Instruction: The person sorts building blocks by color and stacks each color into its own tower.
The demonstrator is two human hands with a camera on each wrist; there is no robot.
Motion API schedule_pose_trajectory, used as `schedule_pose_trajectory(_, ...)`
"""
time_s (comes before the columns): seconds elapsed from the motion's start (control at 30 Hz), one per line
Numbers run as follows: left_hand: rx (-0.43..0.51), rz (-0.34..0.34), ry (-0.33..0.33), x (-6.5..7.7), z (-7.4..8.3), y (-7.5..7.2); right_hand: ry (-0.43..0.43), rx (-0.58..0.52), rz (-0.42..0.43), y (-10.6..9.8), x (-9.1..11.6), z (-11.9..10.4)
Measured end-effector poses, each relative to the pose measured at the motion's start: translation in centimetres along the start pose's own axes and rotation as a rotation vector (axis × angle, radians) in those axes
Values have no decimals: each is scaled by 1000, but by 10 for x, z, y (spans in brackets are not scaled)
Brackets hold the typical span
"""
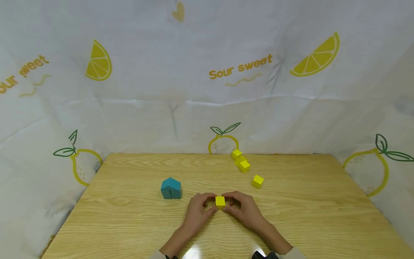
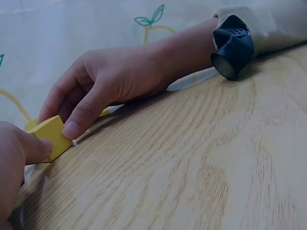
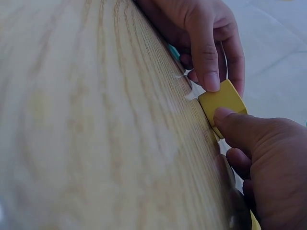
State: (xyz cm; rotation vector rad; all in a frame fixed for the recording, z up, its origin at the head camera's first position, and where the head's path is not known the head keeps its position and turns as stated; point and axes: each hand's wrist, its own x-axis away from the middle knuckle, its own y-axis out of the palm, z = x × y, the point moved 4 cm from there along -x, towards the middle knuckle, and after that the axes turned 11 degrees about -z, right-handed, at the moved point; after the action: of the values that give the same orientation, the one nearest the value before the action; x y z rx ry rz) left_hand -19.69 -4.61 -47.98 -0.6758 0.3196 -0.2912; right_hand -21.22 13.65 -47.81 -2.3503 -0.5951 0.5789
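A small yellow cube [image 1: 220, 202] stands on the wooden table, between the two hands. My left hand [image 1: 198, 211] pinches it from the left, with the thumb at the near side and a finger at the far side. From the right, my right hand [image 1: 244, 209] pinches the same cube in a mirrored way. Both thumbs press on the near part of the yellow cube [image 2: 56, 136] in the left wrist view. Seen from the right wrist, the yellow cube [image 3: 223, 105] sits low at the tabletop, its far side partly hidden by fingers.
Left of the hands stands a teal house-shaped group of blocks [image 1: 171, 188] with a peaked top. Beyond the right hand lies a single yellow block [image 1: 257, 181]. Several yellow blocks [image 1: 244, 166] cluster near the table's back edge, before a lemon-print cloth [image 1: 194, 118].
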Motion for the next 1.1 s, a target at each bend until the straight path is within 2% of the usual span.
schedule_pose_trajectory(0.57,-16,-5,23,0,-3,3,-1,-4,-8,1,0,1)
schedule_pose_trajectory(0.73,-16,-3,44,-1,-2,3,4,-53,20,-3,1,0)
schedule_pose_trajectory(0.9,-14,-6,45,-1,-1,2,13,-65,142,-16,1,-1)
schedule_pose_trajectory(1.1,-5,-7,40,0,-1,1,3,26,348,-43,4,7)
